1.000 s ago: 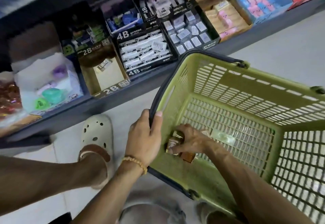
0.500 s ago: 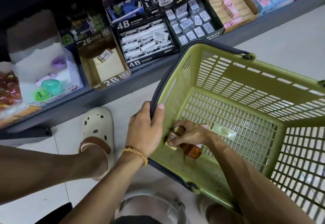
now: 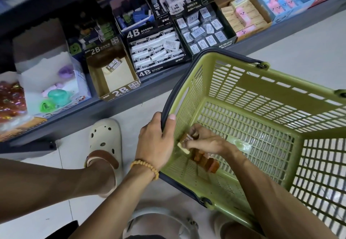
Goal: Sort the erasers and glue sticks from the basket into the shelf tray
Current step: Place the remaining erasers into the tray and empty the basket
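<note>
The green basket (image 3: 262, 92) stood tilted toward the person, and its dark handle (image 3: 169, 96) ran up from under the left hand (image 3: 156, 141), whose fingers were curled round it near the rim, the thumb hooked over the inner side. Beyond those fingers lay the shelf (image 3: 142, 96) with its cardboard trays; the tray marked 2B (image 3: 114, 75) sat nearly bare, a single wrapped eraser (image 3: 113, 64) near its back, and that looked like the place the goods were meant to go.

Inside the basket, just beside the left thumb, the right hand (image 3: 204, 142) gripped a bunch of small brown-wrapped blocks (image 3: 203, 159), most likely erasers. Some stuck out below the fingers toward the near wall, one pale end showing at the fingertips. The step in hand seemed to be the gathering of stock from the basket floor. The next move would call for a firm enough pinch to lift the whole bunch clear of the rim without dropping any, then a reach up and left to the 2B tray.

How many blocks the right hand covered could not be told, nor whether any were glue sticks. A pale flat piece (image 3: 238, 144) past the wrist was too blurred to name. The basket's right side was cut off.
</note>
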The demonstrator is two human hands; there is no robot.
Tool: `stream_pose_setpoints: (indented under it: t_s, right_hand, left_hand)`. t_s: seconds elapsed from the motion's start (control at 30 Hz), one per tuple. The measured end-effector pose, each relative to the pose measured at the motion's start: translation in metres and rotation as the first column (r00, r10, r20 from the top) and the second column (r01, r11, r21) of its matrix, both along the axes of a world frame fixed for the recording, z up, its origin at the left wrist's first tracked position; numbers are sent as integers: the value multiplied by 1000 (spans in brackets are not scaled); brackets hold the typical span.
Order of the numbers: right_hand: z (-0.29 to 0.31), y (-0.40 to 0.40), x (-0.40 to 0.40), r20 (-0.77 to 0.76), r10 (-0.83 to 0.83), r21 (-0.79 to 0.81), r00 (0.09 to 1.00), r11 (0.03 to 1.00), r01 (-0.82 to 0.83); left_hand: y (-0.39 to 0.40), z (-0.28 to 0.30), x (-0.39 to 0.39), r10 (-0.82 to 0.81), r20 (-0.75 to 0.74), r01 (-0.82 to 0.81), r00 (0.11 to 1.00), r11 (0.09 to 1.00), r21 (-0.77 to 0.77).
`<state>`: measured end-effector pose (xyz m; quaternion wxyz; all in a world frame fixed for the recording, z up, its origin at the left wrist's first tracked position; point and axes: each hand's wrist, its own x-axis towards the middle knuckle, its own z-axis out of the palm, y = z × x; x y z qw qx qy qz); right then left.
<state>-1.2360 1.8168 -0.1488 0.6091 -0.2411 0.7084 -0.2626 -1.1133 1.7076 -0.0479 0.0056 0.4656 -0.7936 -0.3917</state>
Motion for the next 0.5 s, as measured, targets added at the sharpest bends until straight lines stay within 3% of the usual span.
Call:
stream_pose_setpoints:
  t_s: [0.1, 0.23, 0.37, 0.5]
  right_hand:
    - [15, 10, -15, 55, -232, -76, 971, 969, 236]
    - [37, 20, -17, 419, -491, -137, 763, 797, 588]
    - [63, 20, -7, 694, -506, -117, 512, 622, 774]
    - [104, 14, 2, 784, -442, -178, 436, 514, 839]
  left_hand:
    - [0, 0, -1, 13, 0, -13, 1000, 1000, 26]
    - [1, 2, -3, 24, -11, -23, 1000, 998, 50]
    - [-1, 2, 1, 56, -62, -48, 996, 991, 125]
    - [-8, 16, 6, 173, -166, -140, 971, 971, 193]
